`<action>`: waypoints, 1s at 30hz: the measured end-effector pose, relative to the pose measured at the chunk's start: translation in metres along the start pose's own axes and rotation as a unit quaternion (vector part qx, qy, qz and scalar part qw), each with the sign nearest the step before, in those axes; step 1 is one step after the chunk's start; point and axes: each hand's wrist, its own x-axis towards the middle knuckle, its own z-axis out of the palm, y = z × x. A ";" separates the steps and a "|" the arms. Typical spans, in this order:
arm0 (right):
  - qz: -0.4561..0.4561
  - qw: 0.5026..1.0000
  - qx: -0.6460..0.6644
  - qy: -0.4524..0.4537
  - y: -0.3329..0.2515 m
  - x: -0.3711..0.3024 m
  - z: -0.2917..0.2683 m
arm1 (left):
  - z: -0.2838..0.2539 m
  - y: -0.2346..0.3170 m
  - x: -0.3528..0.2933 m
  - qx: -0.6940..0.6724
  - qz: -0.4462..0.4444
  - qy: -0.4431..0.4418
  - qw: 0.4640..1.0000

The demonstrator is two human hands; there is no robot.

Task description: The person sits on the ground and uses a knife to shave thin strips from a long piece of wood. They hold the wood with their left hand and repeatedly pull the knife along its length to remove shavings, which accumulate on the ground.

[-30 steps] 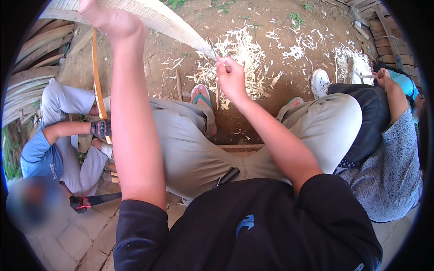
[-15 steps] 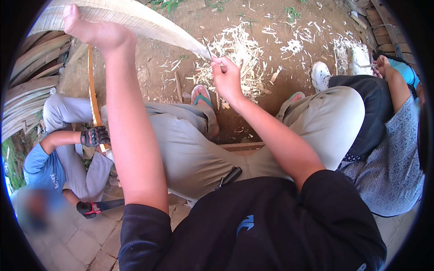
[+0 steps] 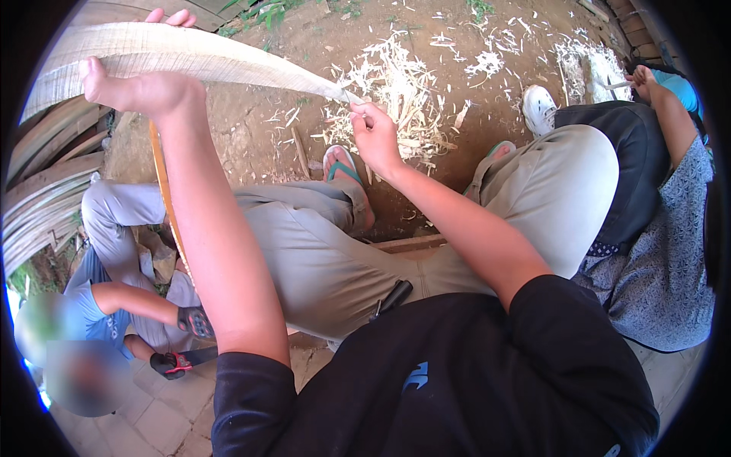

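A long, pale wooden strip stretches from the upper left and tapers to a point in front of me. My left hand grips its wide part, with the thumb along the near edge and fingertips showing past the far edge. At the narrow tip is my right hand, fingers closed round a thin, dark metal blade. Only a little of the blade shows; its handle is hidden in my fist. The blade appears to touch the tip, though I cannot tell whether it cuts.
Wood shavings lie heaped on the dirt ground beyond my sandalled feet. At left, a gloved person holds a red-handled tool beside stacked wooden slats. Another person's arm and patterned clothing are close on my right.
The wooden strip has tilted, and my left fingertips now show past its far edge. My right hand has shifted slightly down. The left co-worker's upper gloved hand has moved down toward the red-handled tool.
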 end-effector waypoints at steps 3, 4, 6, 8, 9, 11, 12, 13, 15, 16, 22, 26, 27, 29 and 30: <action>0.138 0.989 -0.042 0.035 0.049 0.020 -0.025 | 0.027 0.013 -0.017 -0.010 -0.046 -0.020 0.999; 0.107 0.992 -0.071 0.017 0.049 0.020 -0.028 | 0.024 0.013 -0.016 -0.010 -0.039 -0.014 0.999; 0.045 0.990 -0.129 -0.016 0.045 0.022 -0.033 | 0.019 0.011 -0.014 -0.012 -0.028 -0.003 1.000; 0.061 0.995 -0.077 0.009 0.038 0.012 -0.017 | 0.015 0.008 -0.012 -0.013 -0.028 -0.022 0.999; 0.069 0.993 -0.094 0.012 0.039 0.007 -0.014 | 0.015 0.009 -0.012 -0.012 -0.028 -0.031 0.999; 0.127 0.973 -0.193 0.022 0.041 -0.005 -0.019 | 0.016 0.010 -0.014 0.005 -0.029 -0.022 0.999; 0.143 0.961 -0.237 0.024 0.053 -0.009 -0.030 | 0.019 0.010 -0.014 0.009 -0.030 -0.020 0.999; 0.158 0.946 -0.281 0.028 0.064 -0.013 -0.040 | 0.018 0.006 -0.010 0.004 -0.022 -0.015 1.000; 0.209 0.917 -0.338 -0.023 0.044 -0.019 -0.047 | 0.011 -0.001 0.001 0.002 -0.003 -0.001 1.000; 0.189 0.914 -0.357 -0.030 0.050 -0.019 -0.043 | 0.008 -0.003 0.002 0.011 0.004 0.002 1.000; 0.108 0.900 -0.416 -0.078 0.068 -0.007 -0.052 | -0.016 -0.024 0.023 -0.028 -0.042 -0.049 0.997; 0.068 0.866 -0.485 -0.099 0.087 0.002 -0.062 | -0.019 -0.027 0.018 -0.119 -0.013 -0.054 0.991; 0.065 0.864 -0.491 -0.088 0.098 0.003 -0.068 | 0.007 -0.014 -0.005 -0.164 0.035 -0.038 0.985; 0.047 0.845 -0.529 -0.069 0.092 -0.001 -0.065 | 0.015 0.000 -0.013 -0.198 0.070 -0.009 0.978; 0.038 0.833 -0.549 -0.055 0.091 -0.003 -0.066 | 0.014 0.001 -0.010 -0.197 0.052 0.002 0.979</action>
